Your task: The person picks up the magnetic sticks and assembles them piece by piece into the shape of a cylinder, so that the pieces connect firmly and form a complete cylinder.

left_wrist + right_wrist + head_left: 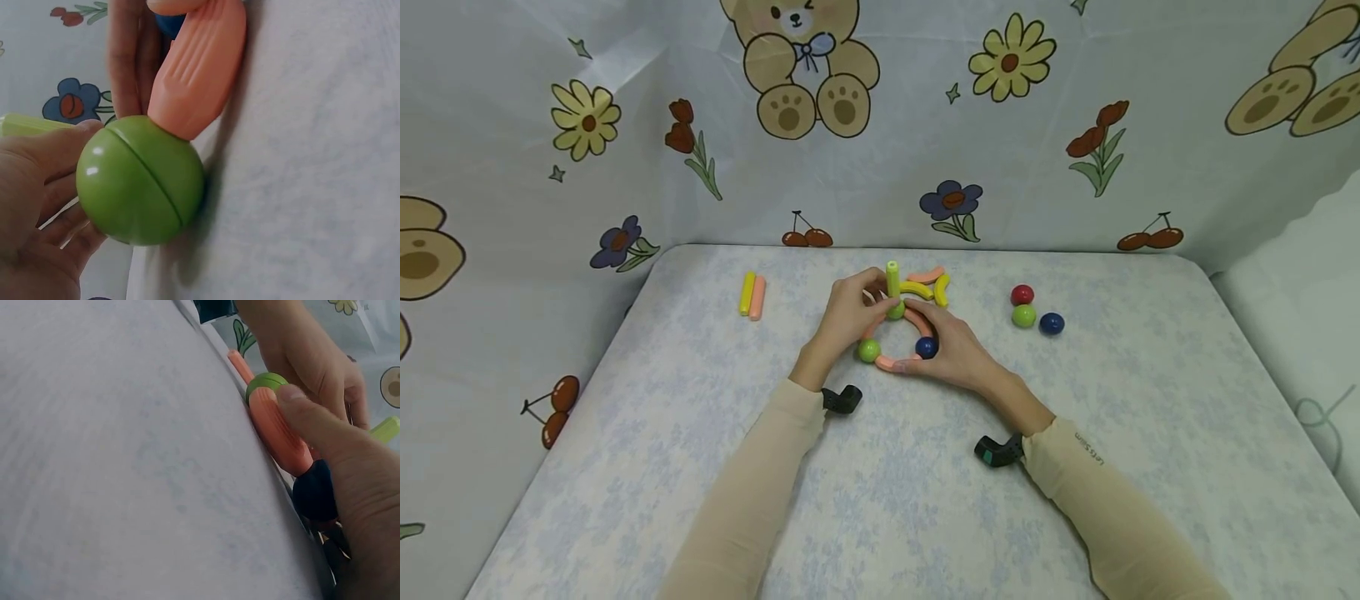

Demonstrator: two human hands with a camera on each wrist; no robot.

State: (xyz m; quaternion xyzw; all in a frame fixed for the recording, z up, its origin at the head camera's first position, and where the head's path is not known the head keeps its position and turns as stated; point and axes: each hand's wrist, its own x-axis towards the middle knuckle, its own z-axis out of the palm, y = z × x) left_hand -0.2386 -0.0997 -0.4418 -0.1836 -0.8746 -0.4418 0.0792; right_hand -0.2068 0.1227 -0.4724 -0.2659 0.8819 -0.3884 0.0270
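Note:
A ring of curved coral rods joined by balls lies on the table, with a green ball point(868, 350) at its left and a dark blue ball point(927, 347) at its right. At the far side a light green rod point(892, 279) stands up from another green ball point(896, 310). My left hand point(854, 307) pinches the light green rod low down, by that ball. My right hand point(953, 350) holds the ring from the right, its thumb point(312, 419) along the near coral rod point(275, 431) and its index finger reaching the far ball. The left palm faces the near green ball point(140, 181).
Behind the ring lie yellow curved rods point(942, 290) and a coral curved rod point(927, 274). A straight yellow rod point(747, 293) and a coral one point(757, 298) lie at the left. Red point(1022, 294), green point(1024, 316) and blue point(1052, 323) balls sit at the right.

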